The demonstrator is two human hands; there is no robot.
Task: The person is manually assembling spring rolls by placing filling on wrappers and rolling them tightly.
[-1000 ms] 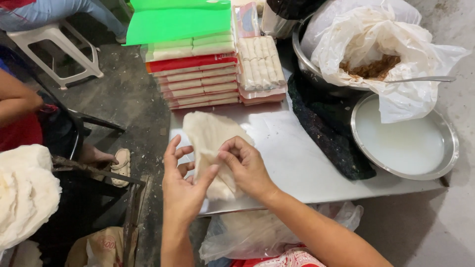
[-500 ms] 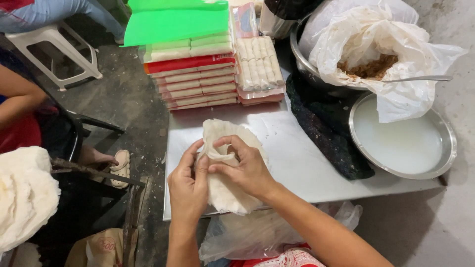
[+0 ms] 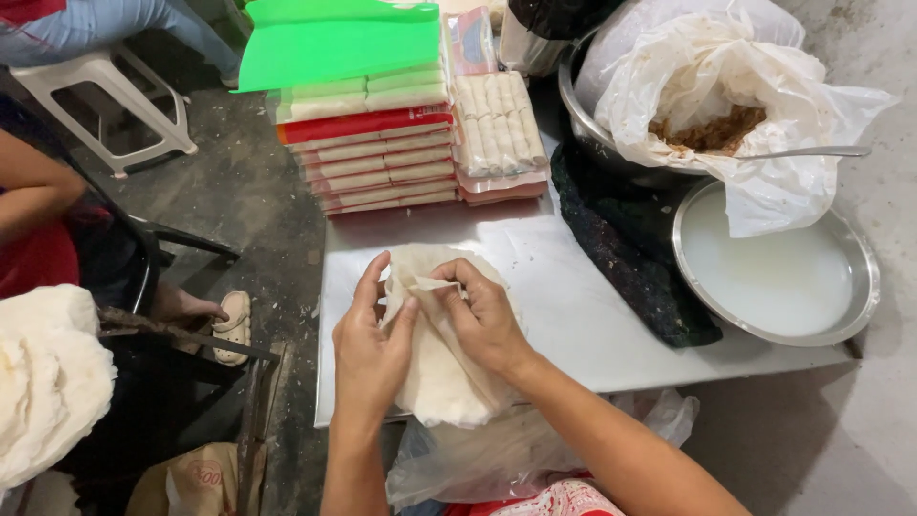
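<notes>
A thin, pale round wrapper sheet (image 3: 441, 377) lies on the white board (image 3: 573, 306) and hangs over its near edge. My left hand (image 3: 371, 349) pinches the sheet's upper left edge between thumb and fingers. My right hand (image 3: 482, 315) grips the same edge from the right, fingers curled over it. The two hands nearly touch at the top of the sheet, where its edge is lifted and creased.
Stacked trays of rolled wrappers (image 3: 368, 143) under a green lid (image 3: 339, 43) stand at the board's far end. A metal bowl of white liquid (image 3: 774, 272) and a bag of brown filling (image 3: 712, 129) with a spoon sit right. Another person's arm (image 3: 33, 201) and a stool (image 3: 105, 105) are left.
The wrapper was held up off the board a second ago; it now lies flatter, draped over the near edge. Both hands have come closer together at its top edge.
</notes>
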